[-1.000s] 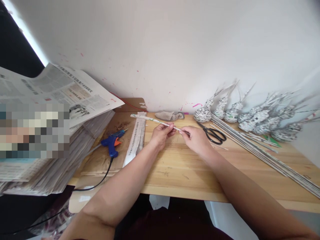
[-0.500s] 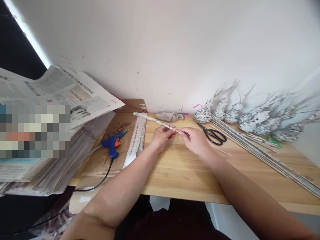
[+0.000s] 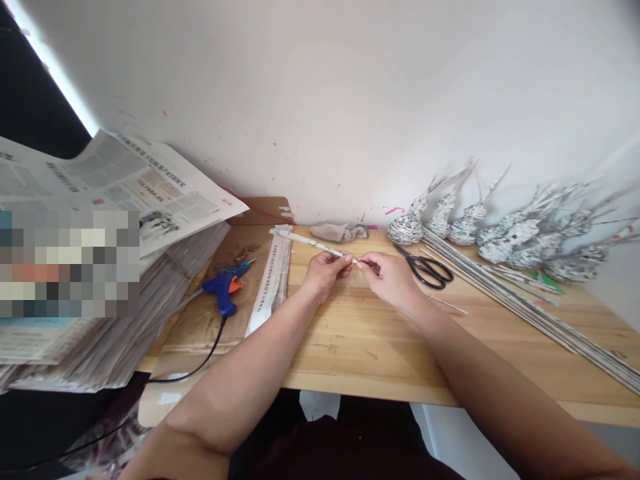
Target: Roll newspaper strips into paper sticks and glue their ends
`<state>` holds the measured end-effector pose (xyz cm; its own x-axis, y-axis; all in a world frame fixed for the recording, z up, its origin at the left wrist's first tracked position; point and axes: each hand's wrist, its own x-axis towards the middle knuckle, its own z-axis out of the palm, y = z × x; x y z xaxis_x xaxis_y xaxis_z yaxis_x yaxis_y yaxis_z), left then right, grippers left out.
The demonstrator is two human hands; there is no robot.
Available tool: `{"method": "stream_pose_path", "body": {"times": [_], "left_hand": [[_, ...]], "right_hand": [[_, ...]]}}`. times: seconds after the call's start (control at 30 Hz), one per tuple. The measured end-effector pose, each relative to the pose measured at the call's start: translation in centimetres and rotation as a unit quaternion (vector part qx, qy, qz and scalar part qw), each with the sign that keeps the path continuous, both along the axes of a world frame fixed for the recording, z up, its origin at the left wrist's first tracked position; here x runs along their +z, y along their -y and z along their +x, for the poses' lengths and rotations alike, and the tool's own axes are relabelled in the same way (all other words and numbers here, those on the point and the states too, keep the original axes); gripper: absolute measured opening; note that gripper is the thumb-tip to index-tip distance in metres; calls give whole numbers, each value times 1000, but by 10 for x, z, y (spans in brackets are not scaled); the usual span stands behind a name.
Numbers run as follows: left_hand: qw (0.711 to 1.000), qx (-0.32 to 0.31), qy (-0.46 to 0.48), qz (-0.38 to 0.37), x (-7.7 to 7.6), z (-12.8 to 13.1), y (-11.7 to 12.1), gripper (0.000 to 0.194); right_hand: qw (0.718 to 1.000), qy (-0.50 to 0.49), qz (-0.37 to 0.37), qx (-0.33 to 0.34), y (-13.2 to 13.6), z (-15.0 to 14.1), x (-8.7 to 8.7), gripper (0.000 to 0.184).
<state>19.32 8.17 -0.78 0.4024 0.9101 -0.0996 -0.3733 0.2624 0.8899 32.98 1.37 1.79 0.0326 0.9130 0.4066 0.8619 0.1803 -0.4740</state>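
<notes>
A thin rolled newspaper tube [image 3: 307, 243] lies slanted over the wooden table [image 3: 360, 340], its far end pointing back left. My left hand [image 3: 324, 272] pinches the tube near its right end. My right hand [image 3: 391, 279] pinches that same end with thumb and fingers, right beside the left. A thin stick [image 3: 447, 304] comes out from behind my right hand toward the right; I cannot tell whether it joins the tube.
Black scissors [image 3: 428, 268] lie just right of my hands. Long paper tubes [image 3: 530, 312] and several woven paper shapes [image 3: 505, 233] fill the right side. A blue glue gun [image 3: 224, 285], a folded paper strip [image 3: 273, 279], a cloth [image 3: 339, 231] and a newspaper stack [image 3: 100, 267] sit left.
The tube's far end has shifted slightly right and my hands have drawn closer together on it. The thin stick now sticks out farther to the right of my right hand.
</notes>
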Motion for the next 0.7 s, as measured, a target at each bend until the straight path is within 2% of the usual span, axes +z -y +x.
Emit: {"method": "stream_pose_path", "body": {"times": [0.1, 0.3, 0.7], "left_hand": [[1000, -2, -11, -1, 0, 0, 0, 38], [999, 47, 1, -8, 0, -3, -4, 35], [1000, 18, -18, 7, -1, -2, -1, 35]], "right_hand": [[1000, -9, -1, 1, 0, 0, 0, 21], [1000, -4, 7, -17, -1, 3, 0, 18], [1000, -21, 11, -3, -2, 3, -3, 22]]}}
